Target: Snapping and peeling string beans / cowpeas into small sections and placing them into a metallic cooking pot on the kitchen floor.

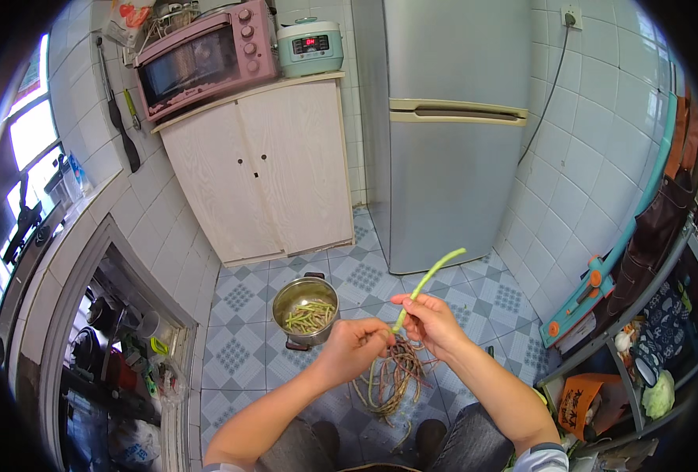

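Observation:
A long green bean (437, 267) is held between my two hands over the floor. My left hand (361, 341) pinches its lower end. The fingers of my right hand (428, 323) grip it a little higher, and the rest of the bean sticks up and to the right. Below my hands a tangled heap of long beans (401, 377), green and purplish, lies on the tiles. Left of my hands a two-handled metal pot (278, 298) stands on the floor, with short pieces of green bean (312, 317) inside.
A white wooden cabinet (260, 177) carries a pink toaster oven (207, 59) and an electric cooker (310, 50). A refrigerator (455, 183) stands beside it. At the right is a shelf rack (626, 383) with a cabbage (659, 395) and an orange bag (588, 404). My shoes (430, 436) flank the heap.

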Demonstrator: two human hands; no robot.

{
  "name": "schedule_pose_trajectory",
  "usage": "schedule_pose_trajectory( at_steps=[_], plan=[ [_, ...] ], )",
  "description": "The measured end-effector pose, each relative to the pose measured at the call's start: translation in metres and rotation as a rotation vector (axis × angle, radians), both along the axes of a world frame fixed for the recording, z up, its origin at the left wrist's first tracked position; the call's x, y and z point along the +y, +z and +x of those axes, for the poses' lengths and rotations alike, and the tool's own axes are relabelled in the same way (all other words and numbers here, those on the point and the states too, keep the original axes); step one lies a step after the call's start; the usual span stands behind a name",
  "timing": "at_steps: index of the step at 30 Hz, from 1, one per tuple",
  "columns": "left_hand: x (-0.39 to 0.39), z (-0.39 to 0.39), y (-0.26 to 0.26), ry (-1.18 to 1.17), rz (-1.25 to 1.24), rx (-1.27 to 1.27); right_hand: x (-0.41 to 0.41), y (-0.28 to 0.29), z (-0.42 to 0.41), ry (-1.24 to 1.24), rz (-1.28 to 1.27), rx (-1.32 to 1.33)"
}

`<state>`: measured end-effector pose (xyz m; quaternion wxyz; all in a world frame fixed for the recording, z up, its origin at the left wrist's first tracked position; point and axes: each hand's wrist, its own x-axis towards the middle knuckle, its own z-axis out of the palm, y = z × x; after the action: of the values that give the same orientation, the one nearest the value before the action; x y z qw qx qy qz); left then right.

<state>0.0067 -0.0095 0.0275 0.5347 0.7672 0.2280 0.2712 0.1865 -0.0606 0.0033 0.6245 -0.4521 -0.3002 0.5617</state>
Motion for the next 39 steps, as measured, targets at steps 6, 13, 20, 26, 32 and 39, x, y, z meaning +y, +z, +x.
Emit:
schedule_pose_trajectory(
  at_steps=[6, 13, 20, 26, 32, 39],
  plan=[
    [0.007, -0.004, -0.003, -0.035, 0.134, 0.121, -0.005, 0.005, 0.001, 0.403, 0.024, -0.010],
    [0.048, -0.016, -0.011, 0.493, 0.100, -0.237, -0.013, 0.020, -0.005, 0.612, 0.004, -0.115],
    [0.042, -0.034, 0.005, 0.283, 0.254, 0.185, -0.009, 0.014, -0.005, 0.561, 0.011, -0.229],
    [0.039, -0.028, -0.004, 0.286, 0.373, 0.381, -0.008, 0.000, -0.008, 0.497, 0.041, -0.510],
    [0.026, -0.015, 0.011, 0.359, 0.123, -0.219, -0.013, 0.007, -0.019, 0.331, 0.059, -1.030],
    [0.020, -0.009, 0.005, 0.275, 0.149, -0.231, -0.012, 0.010, -0.031, 0.067, 0.272, -0.985]
  ],
)
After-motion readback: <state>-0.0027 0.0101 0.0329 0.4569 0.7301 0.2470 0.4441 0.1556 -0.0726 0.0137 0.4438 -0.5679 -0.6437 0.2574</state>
